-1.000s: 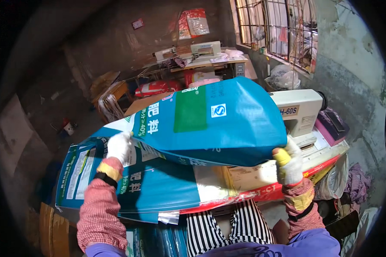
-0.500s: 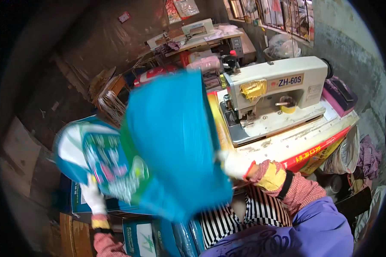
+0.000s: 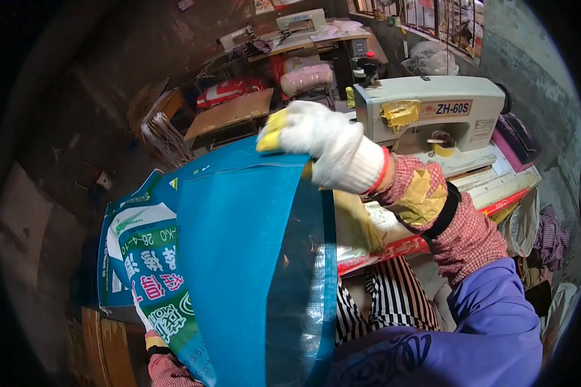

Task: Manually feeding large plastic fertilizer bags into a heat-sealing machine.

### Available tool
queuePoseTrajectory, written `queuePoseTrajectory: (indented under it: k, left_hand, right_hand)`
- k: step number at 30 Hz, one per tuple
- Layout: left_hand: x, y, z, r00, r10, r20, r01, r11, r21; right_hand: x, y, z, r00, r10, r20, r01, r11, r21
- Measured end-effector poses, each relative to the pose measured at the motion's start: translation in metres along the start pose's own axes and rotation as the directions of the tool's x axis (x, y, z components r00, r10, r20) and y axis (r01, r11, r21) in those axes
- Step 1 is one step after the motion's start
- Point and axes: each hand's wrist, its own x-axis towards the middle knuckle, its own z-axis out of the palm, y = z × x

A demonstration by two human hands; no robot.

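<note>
A large blue woven plastic sack (image 3: 232, 219), printed in green, white and pink on its left part, spreads slantwise before me. My right hand (image 3: 326, 138), in a white knitted glove with yellow fingertips, is closed at the sack's upper edge. A dark, shiny fold hangs down on the sack's right side. My left hand (image 3: 140, 311) is at the lower left of the sack, which covers most of it. Only a strip of its glove and the cuff show; its fingers are hidden.
A white industrial sewing machine (image 3: 432, 113) stands on a worn table (image 3: 468, 184) at the right, a purple box (image 3: 516, 142) beside it. More blue printed sacks (image 3: 119, 290) lie at the left. Farther back are a brown board (image 3: 232, 113), red bundles and another machine (image 3: 301, 22).
My right hand has risen from the sack's lower right to its upper edge. The blurred sack has swung down and now hangs nearer to me, covering more of my left hand.
</note>
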Motion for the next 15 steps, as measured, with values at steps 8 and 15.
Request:
queuePoseTrajectory:
  k: [8,15]
  left_hand:
    - [-0.019,0.023,0.023,0.957,0.274,0.092,-0.288,0.887,0.361]
    - [0.044,0.007,-0.02,0.977,0.18,0.11,-0.198,0.963,0.181]
  right_hand:
    - [-0.098,0.061,0.039,0.623,0.744,0.24,-0.751,0.655,-0.081]
    - [-0.136,0.045,0.055,0.511,0.459,0.727,-0.693,0.72,0.033]
